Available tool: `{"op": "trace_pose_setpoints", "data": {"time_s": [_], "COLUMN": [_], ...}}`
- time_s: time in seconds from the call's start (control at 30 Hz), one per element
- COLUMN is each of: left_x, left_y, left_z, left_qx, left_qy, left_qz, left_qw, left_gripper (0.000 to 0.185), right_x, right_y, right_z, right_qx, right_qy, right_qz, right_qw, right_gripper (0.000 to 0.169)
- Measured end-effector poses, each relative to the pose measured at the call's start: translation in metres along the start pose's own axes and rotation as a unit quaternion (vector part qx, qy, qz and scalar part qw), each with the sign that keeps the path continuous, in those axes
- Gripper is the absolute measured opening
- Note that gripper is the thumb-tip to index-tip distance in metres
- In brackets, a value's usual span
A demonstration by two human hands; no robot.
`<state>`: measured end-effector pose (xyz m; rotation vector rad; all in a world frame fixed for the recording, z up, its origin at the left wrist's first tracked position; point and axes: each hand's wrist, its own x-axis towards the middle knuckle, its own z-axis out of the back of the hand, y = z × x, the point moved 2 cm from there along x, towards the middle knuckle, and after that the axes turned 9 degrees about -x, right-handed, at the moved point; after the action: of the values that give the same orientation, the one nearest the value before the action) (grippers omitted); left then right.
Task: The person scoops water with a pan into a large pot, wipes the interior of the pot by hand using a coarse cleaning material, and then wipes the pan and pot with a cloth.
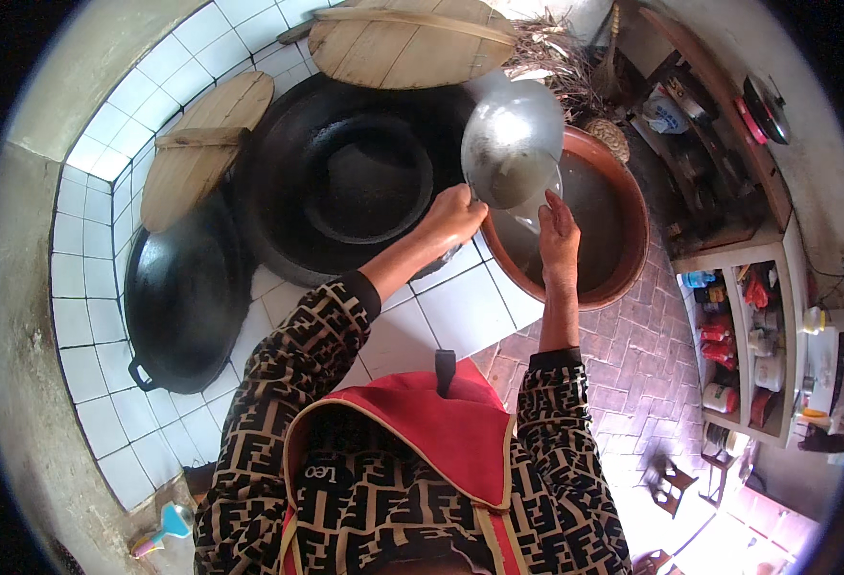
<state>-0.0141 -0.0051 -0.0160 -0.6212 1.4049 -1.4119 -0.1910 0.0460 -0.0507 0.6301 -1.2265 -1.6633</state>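
My left hand grips the near left rim of a silvery metal basin, which is tilted over a brown earthenware tub of cloudy liquid. A little liquid lies in the basin's lower part, and some seems to run off its near edge into the tub. My right hand is at the basin's near right edge, fingers partly spread; whether it touches the rim is unclear. Left of the basin a large black wok is set in the white tiled stove top. A smaller black wok sits farther left.
Two round wooden lids lean by the tiled wall. Dry twigs are heaped behind the tub, beside a straw broom. Shelves with pots and bags line the right side. A small wooden stool is on the brick floor.
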Motion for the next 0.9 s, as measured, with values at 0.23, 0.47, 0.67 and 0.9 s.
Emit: {"op": "trace_pose_setpoints", "data": {"time_s": [0.23, 0.47, 0.67, 0.9], "left_x": [-0.013, -0.063, -0.177, -0.271], "left_y": [0.006, 0.042, 0.111, 0.239], "left_z": [0.006, 0.090, 0.202, 0.330], "left_qx": [0.182, -0.419, -0.538, -0.404], "left_qy": [-0.079, 0.023, -0.172, -0.383], "left_qz": [-0.241, 0.029, 0.135, 0.187], "left_qw": [0.950, 0.907, 0.814, 0.810], "left_gripper": [0.024, 0.016, 0.018, 0.020], "right_x": [0.010, 0.009, -0.013, -0.039], "right_y": [-0.022, -0.019, 0.030, 0.068], "right_z": [0.001, -0.033, -0.123, -0.215], "right_qx": [-0.236, -0.134, 0.020, -0.008], "right_qy": [0.008, 0.084, 0.238, 0.326], "right_qz": [0.105, 0.054, 0.048, 0.061], "right_qw": [0.966, 0.986, 0.970, 0.944], "right_gripper": [0.025, 0.016, 0.012, 0.014]}}
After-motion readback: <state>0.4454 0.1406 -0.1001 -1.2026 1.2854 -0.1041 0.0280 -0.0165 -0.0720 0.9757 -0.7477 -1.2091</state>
